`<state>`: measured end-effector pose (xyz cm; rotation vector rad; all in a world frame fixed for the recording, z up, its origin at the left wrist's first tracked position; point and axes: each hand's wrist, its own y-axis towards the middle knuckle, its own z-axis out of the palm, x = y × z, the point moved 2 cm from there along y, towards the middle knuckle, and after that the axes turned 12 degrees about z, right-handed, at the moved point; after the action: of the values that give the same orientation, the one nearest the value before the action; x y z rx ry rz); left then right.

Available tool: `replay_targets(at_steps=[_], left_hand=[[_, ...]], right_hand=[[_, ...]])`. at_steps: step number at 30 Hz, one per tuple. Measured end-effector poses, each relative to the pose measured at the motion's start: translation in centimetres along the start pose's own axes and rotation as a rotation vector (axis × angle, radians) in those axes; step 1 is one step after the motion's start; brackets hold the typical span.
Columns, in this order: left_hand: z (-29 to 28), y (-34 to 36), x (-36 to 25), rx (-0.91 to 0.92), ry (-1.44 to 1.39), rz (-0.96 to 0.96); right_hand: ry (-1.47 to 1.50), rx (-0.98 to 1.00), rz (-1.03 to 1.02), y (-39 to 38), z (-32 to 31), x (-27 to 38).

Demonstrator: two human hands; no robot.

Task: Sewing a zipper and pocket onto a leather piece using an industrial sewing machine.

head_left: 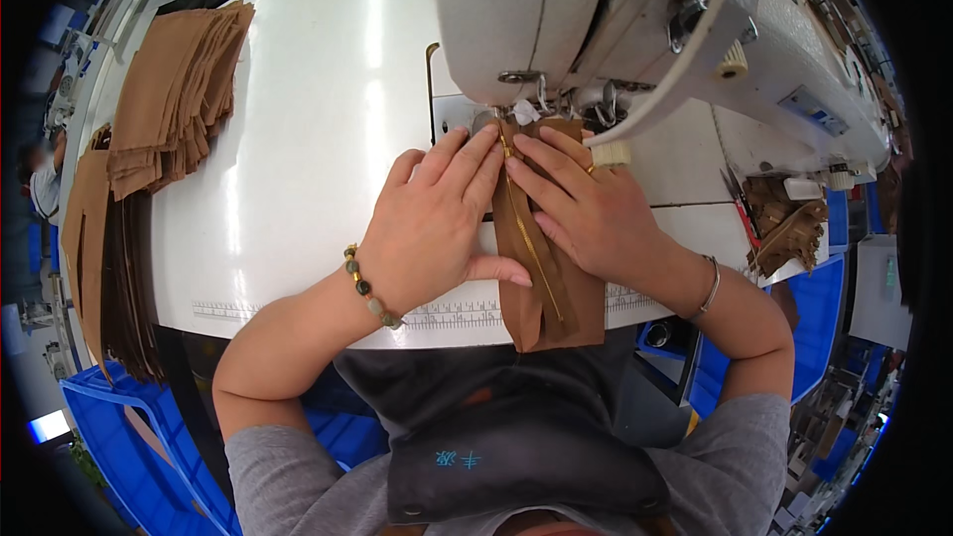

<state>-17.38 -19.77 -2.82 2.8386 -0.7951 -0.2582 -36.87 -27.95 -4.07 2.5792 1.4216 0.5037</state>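
A brown fabric piece (586, 303) with a gold-toothed zipper (528, 233) along it lies lengthwise under the sewing machine head (526, 20) and reaches past the table's front edge. My left hand (437, 203) lies on the left side of the fabric, fingertips near the presser foot and thumb stretched across the cloth. Opposite it, my right hand (586, 203) rests flat on the fabric's right side, its fingertips beside the zipper. Both hands are open and press on the cloth without gripping it. The needle area is partly hidden by the machine head and a small white scrap.
Stacked brown fabric pieces (179, 89) lie at the far left, with more brown strips (94, 248) hanging over the table's left edge. Red-handled scissors (743, 213) and brown scraps (784, 218) lie at right. Blue bins (129, 437) stand below the table.
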Motion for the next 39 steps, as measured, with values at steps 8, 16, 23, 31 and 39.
replay_targets(at_steps=[8, 16, 23, 31, 39], left_hand=[[0.0, 0.1, 0.3, -0.008, 0.005, 0.023], [0.1, 0.4, 0.0, -0.021, -0.018, 0.043], [0.2, 0.6, 0.4, -0.046, 0.002, 0.062], [0.1, 1.1, 0.9, -0.102, 0.0, 0.066], [-0.4, 0.8, -0.1, -0.057, 0.017, 0.003]], right_hand=[[-0.012, 0.012, -0.003, -0.2, 0.0, -0.1], [-0.058, -0.024, -0.015, -0.8, -0.2, 0.0], [-0.119, -0.036, -0.016, -0.8, -0.2, -0.2], [-0.083, -0.054, -0.013, -0.2, 0.2, -0.9], [-0.147, -0.174, -0.063, 0.1, -0.7, -0.3]])
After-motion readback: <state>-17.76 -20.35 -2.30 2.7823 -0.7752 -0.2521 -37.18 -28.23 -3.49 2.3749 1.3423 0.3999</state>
